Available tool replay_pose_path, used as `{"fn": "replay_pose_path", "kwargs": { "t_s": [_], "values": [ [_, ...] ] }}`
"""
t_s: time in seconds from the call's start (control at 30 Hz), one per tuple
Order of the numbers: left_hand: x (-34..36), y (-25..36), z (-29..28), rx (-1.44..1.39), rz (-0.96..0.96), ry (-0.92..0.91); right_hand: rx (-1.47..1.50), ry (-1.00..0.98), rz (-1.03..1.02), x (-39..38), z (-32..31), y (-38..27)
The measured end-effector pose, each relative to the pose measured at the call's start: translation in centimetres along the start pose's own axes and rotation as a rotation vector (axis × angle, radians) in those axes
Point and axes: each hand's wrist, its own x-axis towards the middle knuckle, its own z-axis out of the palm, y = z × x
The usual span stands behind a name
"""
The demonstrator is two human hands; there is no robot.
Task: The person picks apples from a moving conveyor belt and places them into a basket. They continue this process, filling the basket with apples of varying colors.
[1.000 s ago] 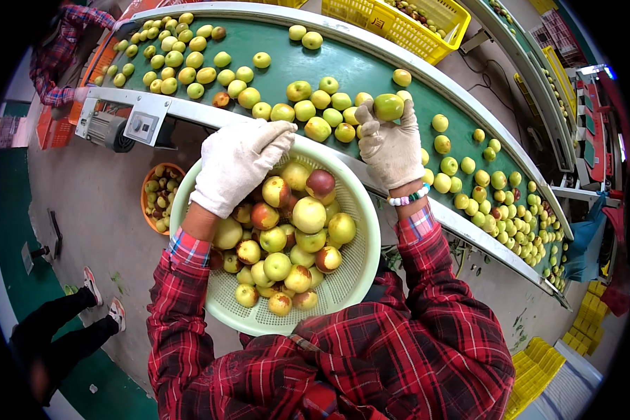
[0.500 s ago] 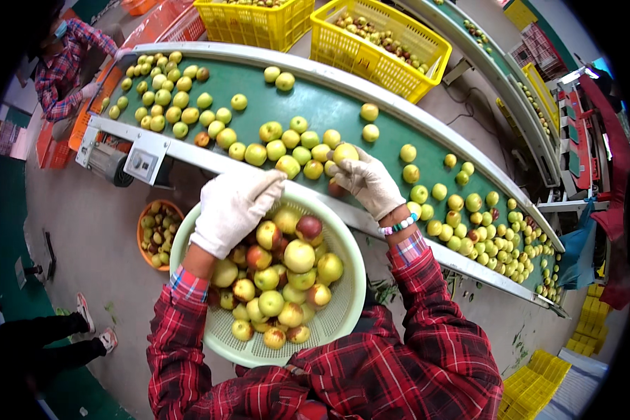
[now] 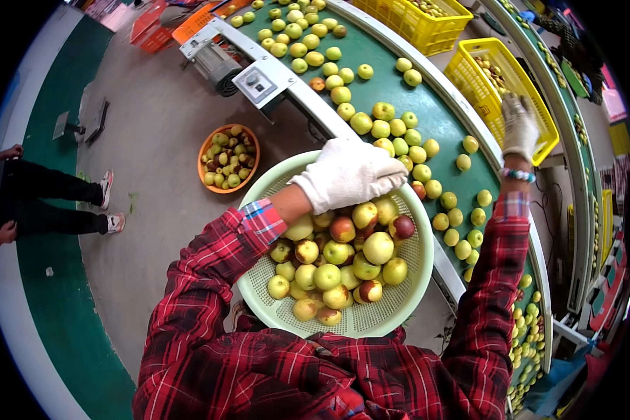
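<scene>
A pale green perforated basin [image 3: 409,294] full of yellow-green and red-brown jujubes [image 3: 327,277] is in front of my body. My left hand [image 3: 350,175], in a white glove, is over its far rim beside the conveyor. Its fingers are curled and pressed together, hiding whatever they may hold. My right hand [image 3: 519,126], gloved too, reaches past the conveyor to the near edge of a yellow crate [image 3: 549,133] with jujubes inside. Its fingers stretch out over the crate, and no fruit shows in them. Loose jujubes [image 3: 399,146] are scattered on the green conveyor belt [image 3: 449,157].
An orange basin [image 3: 201,166] of jujubes stands on the floor at left, near a motor with a control box [image 3: 256,82]. Another yellow crate [image 3: 427,35] is behind the conveyor. A second conveyor [image 3: 574,161] runs at right. A person's legs [image 3: 56,199] show at far left.
My right hand has moved from the belt, where it held a jujube, across to the yellow crate; that jujube no longer shows. My left hand remains at the basin rim. The view has turned right.
</scene>
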Motion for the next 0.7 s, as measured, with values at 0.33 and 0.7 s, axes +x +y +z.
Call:
{"fn": "replay_pose_path", "kwargs": {
  "t_s": [0.33, 0.7],
  "values": [
    [0.3, -0.6, 0.9, -0.059, -0.010, -0.028, -0.920, -0.577, -0.145, -9.3, 10.3, 9.9],
    [0.4, -1.2, 0.4, -0.028, -0.044, -0.124, -1.448, -0.981, -0.498, -8.5, 15.1, 9.9]
  ]
}}
